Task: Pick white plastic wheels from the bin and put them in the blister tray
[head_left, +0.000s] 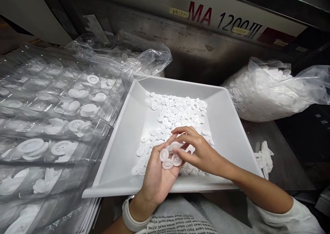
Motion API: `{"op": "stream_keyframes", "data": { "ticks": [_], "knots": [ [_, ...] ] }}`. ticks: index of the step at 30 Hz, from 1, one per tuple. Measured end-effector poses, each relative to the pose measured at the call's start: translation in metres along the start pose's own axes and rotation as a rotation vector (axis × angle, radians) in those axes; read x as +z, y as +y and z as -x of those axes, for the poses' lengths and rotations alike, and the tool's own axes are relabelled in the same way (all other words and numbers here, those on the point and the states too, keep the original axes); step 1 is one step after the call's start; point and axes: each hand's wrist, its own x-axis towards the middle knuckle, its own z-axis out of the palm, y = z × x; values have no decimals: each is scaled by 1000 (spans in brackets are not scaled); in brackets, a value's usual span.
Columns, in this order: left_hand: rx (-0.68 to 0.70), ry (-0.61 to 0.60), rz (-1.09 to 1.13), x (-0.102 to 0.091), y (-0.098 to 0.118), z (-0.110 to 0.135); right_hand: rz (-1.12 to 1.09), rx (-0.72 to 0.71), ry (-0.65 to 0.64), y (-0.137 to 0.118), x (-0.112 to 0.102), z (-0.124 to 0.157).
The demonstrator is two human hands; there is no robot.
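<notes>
Palm up, my left hand is cupped around several small round white plastic wheels with spoke-like openings. From the right, my right hand reaches over that palm, its thumb and curled fingers closed about a white wheel at the top of the handful; the fingers partly hide it. Both hands are above the near part of a white plastic tray. Many more loose white wheels lie spread over the tray's bottom, some hidden beneath my hands.
Clear blister trays holding white parts are stacked at left. Behind stands an open clear bag; a full bag of white parts sits at right. A crumpled white cloth-like item lies nearby. A machine panel runs across the back.
</notes>
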Motion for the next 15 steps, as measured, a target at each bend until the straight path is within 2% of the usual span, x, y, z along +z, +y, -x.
{"op": "stream_keyframes", "data": {
  "ticks": [9, 15],
  "knots": [
    [2, -35, 31, 0, -1, 2, -41, 72, 103, 5, -9, -5],
    [-12, -70, 35, -2, -1, 5, -41, 84, 72, 5, -8, -6]
  ]
}}
